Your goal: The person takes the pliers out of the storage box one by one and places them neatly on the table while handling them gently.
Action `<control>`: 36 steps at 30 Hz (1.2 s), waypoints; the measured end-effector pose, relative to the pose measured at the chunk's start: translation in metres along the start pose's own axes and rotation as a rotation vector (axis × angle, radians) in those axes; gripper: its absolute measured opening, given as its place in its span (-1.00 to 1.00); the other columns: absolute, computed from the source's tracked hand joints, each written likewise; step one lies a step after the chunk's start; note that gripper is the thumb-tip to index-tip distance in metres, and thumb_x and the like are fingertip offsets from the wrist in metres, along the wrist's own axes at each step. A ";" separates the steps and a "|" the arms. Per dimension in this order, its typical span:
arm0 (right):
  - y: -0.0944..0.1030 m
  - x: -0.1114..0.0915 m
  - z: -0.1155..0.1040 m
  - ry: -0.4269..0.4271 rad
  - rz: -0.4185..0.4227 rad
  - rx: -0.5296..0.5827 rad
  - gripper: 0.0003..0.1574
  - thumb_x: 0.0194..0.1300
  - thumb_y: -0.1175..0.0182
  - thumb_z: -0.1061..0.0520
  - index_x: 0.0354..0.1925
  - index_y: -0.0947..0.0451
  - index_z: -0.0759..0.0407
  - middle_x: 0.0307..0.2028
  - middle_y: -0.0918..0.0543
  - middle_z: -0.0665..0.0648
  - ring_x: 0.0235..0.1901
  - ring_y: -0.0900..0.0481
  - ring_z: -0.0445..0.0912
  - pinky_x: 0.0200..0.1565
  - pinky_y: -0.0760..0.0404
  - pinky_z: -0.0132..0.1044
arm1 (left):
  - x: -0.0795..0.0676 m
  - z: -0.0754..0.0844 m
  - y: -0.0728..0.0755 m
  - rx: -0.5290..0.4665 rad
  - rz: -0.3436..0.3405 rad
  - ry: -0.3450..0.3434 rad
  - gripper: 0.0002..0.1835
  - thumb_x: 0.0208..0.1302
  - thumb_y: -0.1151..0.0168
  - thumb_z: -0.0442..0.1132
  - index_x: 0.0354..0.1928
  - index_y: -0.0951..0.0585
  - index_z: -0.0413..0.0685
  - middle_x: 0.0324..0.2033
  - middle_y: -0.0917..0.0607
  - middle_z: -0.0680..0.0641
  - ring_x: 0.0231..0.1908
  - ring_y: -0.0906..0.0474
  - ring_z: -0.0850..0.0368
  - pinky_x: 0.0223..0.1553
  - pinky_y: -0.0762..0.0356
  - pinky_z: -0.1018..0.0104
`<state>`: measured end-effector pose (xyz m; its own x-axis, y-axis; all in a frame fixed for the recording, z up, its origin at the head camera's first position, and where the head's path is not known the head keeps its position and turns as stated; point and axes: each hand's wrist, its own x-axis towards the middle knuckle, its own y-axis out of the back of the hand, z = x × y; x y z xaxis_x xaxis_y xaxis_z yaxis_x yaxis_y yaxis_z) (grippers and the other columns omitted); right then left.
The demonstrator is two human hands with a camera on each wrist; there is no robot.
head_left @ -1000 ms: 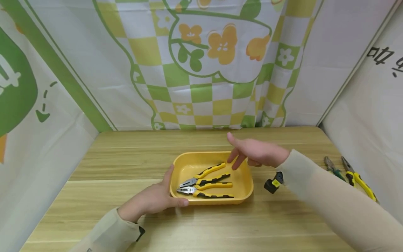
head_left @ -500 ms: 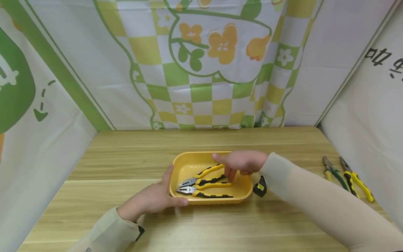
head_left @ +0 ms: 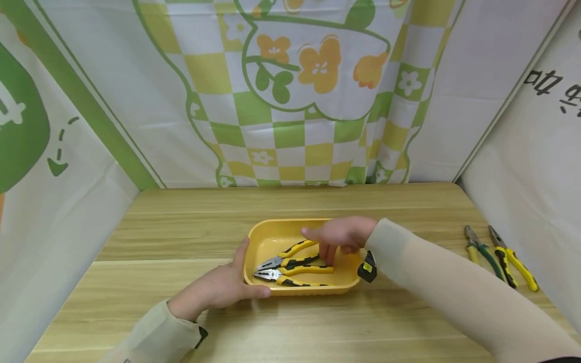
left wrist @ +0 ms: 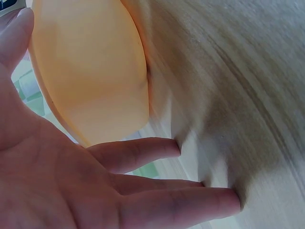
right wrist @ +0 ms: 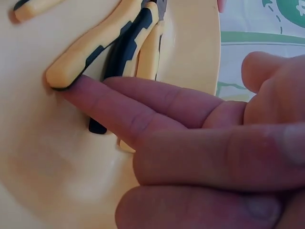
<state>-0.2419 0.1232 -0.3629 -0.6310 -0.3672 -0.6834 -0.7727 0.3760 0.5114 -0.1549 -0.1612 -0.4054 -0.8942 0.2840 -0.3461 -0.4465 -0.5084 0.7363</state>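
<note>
Two pairs of pliers with yellow-black handles, a farther one (head_left: 297, 248) and a nearer one (head_left: 306, 269), lie side by side in a yellow plastic tray (head_left: 290, 291), jaws toward the left. My left hand (head_left: 222, 285) rests against the tray's left end, thumb at the front rim; in the left wrist view its fingers (left wrist: 143, 152) are straight and reach to the table. My right hand (head_left: 342, 234) reaches down into the tray. In the right wrist view, two straight fingers (right wrist: 128, 114) touch a handle end (right wrist: 66, 71) of the nearer pliers; the thumb stands apart.
At the right table edge lie green-handled pliers (head_left: 485, 257) and long-nose pliers (head_left: 508, 257) with yellow-black handles. The wooden table (head_left: 181, 222) meets a patterned curtain (head_left: 290, 141) behind and white cloth at both sides.
My right hand has moved left and down into the tray, from above its right end to the pliers' handles. My left hand and the tray have stayed in place.
</note>
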 end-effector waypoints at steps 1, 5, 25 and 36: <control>0.000 0.001 0.000 0.002 -0.005 0.000 0.01 0.34 0.20 -0.62 -0.14 -0.69 0.21 -0.23 -0.73 0.10 -0.73 -0.16 -0.15 -0.61 -0.19 -0.33 | 0.000 0.000 0.000 0.001 0.001 0.000 0.50 -0.06 -0.46 0.39 0.57 0.38 -0.10 0.08 -0.58 -0.44 -0.22 -0.57 0.02 -0.09 -0.50 -0.03; -0.003 0.003 -0.003 0.007 -0.019 -0.011 -0.04 0.34 0.15 -0.60 -0.16 -0.70 0.18 -0.22 -0.73 0.09 -0.73 -0.17 -0.15 -0.60 -0.21 -0.32 | 0.000 0.000 0.000 -0.003 0.001 0.007 0.50 -0.07 -0.46 0.39 0.57 0.37 -0.09 0.07 -0.59 -0.42 -0.25 -0.57 0.03 -0.10 -0.50 -0.02; -0.011 0.013 -0.009 0.052 -0.110 -0.194 -0.46 0.36 -0.24 -0.22 -0.52 -0.55 0.16 -0.61 -0.39 -0.01 -0.75 -0.11 -0.18 -0.64 -0.12 -0.35 | 0.001 -0.001 0.000 -0.002 -0.010 0.002 0.50 -0.08 -0.44 0.42 0.57 0.36 -0.09 0.07 -0.59 -0.41 -0.22 -0.58 0.02 -0.10 -0.51 -0.03; -0.016 0.007 -0.014 0.120 -0.065 -0.328 -0.89 0.26 -0.41 0.02 -0.25 -0.71 -0.02 -0.42 -0.57 -0.05 -0.66 -0.27 -0.20 -0.60 -0.24 -0.34 | 0.001 -0.001 0.000 -0.009 0.002 -0.002 0.50 -0.09 -0.46 0.41 0.57 0.35 -0.09 0.06 -0.59 -0.43 -0.20 -0.59 0.00 -0.09 -0.51 -0.04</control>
<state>-0.2346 0.1028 -0.3684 -0.5680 -0.4860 -0.6642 -0.7806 0.0623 0.6220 -0.1555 -0.1615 -0.4062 -0.8950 0.2848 -0.3434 -0.4450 -0.5161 0.7318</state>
